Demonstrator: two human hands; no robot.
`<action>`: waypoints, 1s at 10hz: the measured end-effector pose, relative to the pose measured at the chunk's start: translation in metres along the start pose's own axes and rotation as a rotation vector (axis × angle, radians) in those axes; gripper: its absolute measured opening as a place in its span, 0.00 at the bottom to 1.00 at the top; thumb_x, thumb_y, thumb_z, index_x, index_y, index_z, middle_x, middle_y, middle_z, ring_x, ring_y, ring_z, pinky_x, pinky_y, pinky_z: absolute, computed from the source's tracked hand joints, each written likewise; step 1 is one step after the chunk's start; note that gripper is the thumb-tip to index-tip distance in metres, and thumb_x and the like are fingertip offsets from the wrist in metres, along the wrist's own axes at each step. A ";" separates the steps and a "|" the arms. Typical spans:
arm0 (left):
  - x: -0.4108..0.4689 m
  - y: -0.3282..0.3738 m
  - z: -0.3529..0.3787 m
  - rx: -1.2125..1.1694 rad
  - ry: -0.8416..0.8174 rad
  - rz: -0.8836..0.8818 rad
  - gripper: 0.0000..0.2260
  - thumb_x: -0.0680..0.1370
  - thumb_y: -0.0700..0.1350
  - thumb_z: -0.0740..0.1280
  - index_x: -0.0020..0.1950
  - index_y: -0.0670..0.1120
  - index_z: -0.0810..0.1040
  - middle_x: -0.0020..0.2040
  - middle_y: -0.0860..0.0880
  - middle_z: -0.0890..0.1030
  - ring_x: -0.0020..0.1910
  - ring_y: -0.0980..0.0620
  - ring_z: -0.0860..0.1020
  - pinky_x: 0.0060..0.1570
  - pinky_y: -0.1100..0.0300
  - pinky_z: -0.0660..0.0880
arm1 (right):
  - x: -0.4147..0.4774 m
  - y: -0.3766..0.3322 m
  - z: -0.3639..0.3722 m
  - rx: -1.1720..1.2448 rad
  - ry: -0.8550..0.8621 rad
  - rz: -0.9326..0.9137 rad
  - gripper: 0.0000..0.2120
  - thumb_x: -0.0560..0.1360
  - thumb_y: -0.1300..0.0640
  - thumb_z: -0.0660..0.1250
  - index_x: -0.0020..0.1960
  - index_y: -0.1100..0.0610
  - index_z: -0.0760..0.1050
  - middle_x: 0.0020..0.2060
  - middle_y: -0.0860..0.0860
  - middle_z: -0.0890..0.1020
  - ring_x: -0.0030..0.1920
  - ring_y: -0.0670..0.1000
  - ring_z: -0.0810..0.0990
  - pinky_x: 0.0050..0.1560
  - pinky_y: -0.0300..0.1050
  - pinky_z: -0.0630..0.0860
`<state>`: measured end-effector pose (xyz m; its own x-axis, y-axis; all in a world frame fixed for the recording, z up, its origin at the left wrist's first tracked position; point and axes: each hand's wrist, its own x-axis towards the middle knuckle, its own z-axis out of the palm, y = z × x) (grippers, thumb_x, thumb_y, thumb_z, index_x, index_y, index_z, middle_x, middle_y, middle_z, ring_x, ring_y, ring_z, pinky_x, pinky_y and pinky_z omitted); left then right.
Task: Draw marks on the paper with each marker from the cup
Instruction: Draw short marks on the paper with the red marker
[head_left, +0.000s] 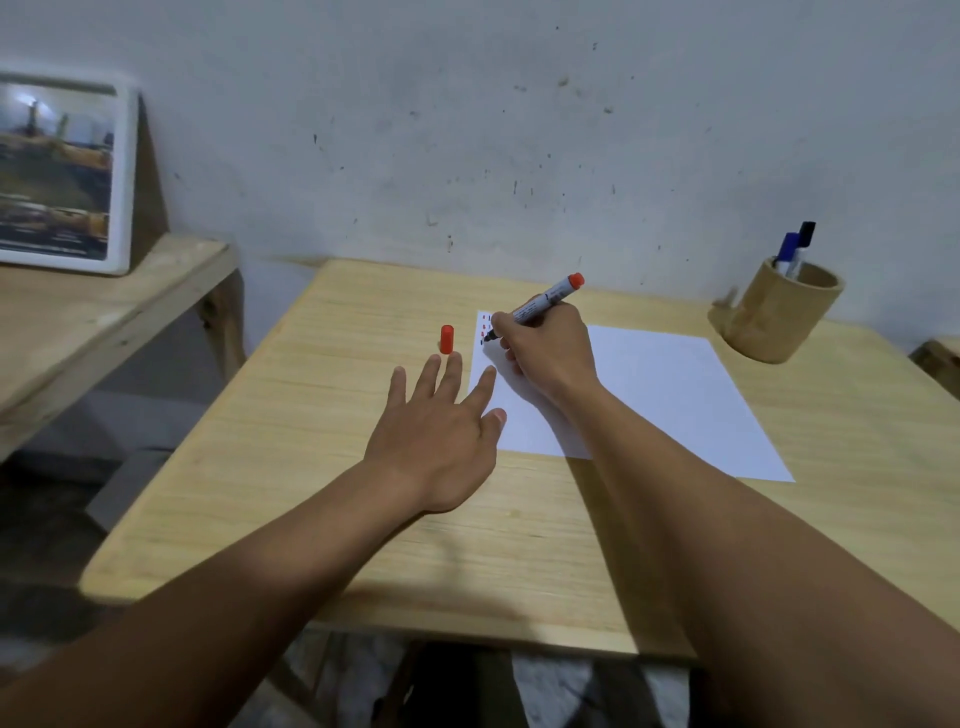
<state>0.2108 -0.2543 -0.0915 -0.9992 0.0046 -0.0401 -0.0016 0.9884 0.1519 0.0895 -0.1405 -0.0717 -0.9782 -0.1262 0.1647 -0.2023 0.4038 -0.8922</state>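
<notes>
The worktop (363, 519) was pale, light-grained wood, set against a scuffed grey wall. On it lay the paper (665, 395), a plain white sheet, slightly skewed, with a short column of small red marks and one darker mark near its far left corner. The left hand (441, 431) rested flat, its fingers (451, 374) spread apart and holding nothing, the index finger and thumb overlapping the paper's left edge. The right hand (550, 353) sat on the paper's far left corner, its fingers clamped on the red marker (545, 301). At the worktop's far right corner stood the cup (779, 317), a tan cylinder that looked like bamboo, holding a blue-capped marker (788, 249) and a black-capped marker (806, 234) upright. The red marker had a white barrel with dark print and a red end cap pointing up and away; its tip met the paper beside the marks. The red cap (447, 339) stood upright on the worktop just left of the paper, just beyond the left hand's fingertips.
</notes>
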 end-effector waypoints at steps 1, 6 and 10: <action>0.000 0.000 0.000 0.000 0.007 0.003 0.26 0.84 0.55 0.42 0.82 0.53 0.42 0.83 0.44 0.43 0.81 0.45 0.40 0.77 0.40 0.39 | 0.000 0.002 0.000 -0.037 0.012 0.007 0.11 0.76 0.54 0.69 0.36 0.57 0.81 0.33 0.54 0.86 0.32 0.48 0.82 0.41 0.49 0.82; -0.002 0.001 -0.001 -0.013 0.011 0.002 0.26 0.84 0.55 0.42 0.82 0.54 0.43 0.83 0.45 0.43 0.81 0.45 0.40 0.77 0.41 0.39 | 0.005 0.007 0.002 -0.093 -0.004 -0.008 0.14 0.76 0.53 0.70 0.35 0.59 0.80 0.30 0.49 0.83 0.32 0.47 0.81 0.35 0.41 0.76; -0.002 0.001 -0.001 -0.015 0.008 0.003 0.26 0.84 0.56 0.42 0.82 0.54 0.43 0.83 0.45 0.43 0.81 0.45 0.40 0.77 0.41 0.39 | 0.003 0.004 -0.002 -0.079 -0.029 -0.010 0.15 0.76 0.56 0.70 0.30 0.54 0.76 0.29 0.50 0.82 0.31 0.47 0.79 0.34 0.40 0.72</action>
<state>0.2129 -0.2539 -0.0901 -0.9995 0.0059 -0.0323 0.0004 0.9859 0.1671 0.0863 -0.1380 -0.0738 -0.9745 -0.1569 0.1604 -0.2166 0.4721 -0.8545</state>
